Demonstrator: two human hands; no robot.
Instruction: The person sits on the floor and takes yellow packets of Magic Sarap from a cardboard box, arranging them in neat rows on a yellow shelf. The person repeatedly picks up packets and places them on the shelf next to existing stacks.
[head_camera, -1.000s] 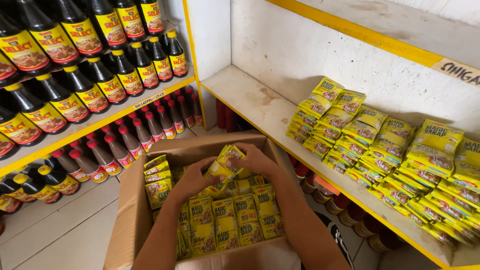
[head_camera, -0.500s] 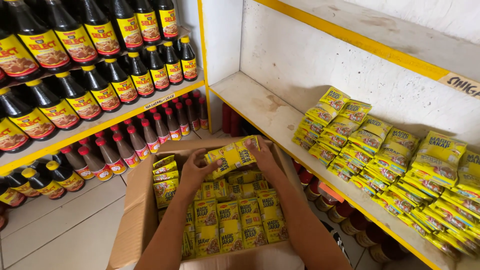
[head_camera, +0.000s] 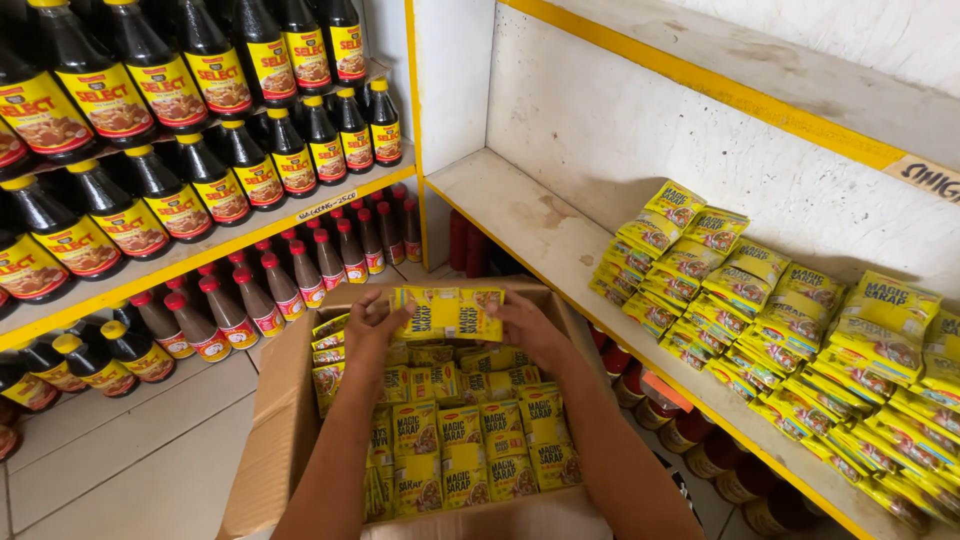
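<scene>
Both hands are holding a flat bundle of yellow sachets (head_camera: 447, 313) level above the open box (head_camera: 285, 420). The left hand (head_camera: 368, 332) is gripping its left end, fingers (head_camera: 372, 305) curled over the top edge; the right hand (head_camera: 527, 325) is clamping the right end, fingers pressed against the bundle's far side. The bundle is spanning the gap between the two hands, over rows of more sachets packed in the box. Stacked sachets (head_camera: 760, 300) are lying on the shelf (head_camera: 520, 215) to the right, bottles (head_camera: 200, 180) to the left.
</scene>
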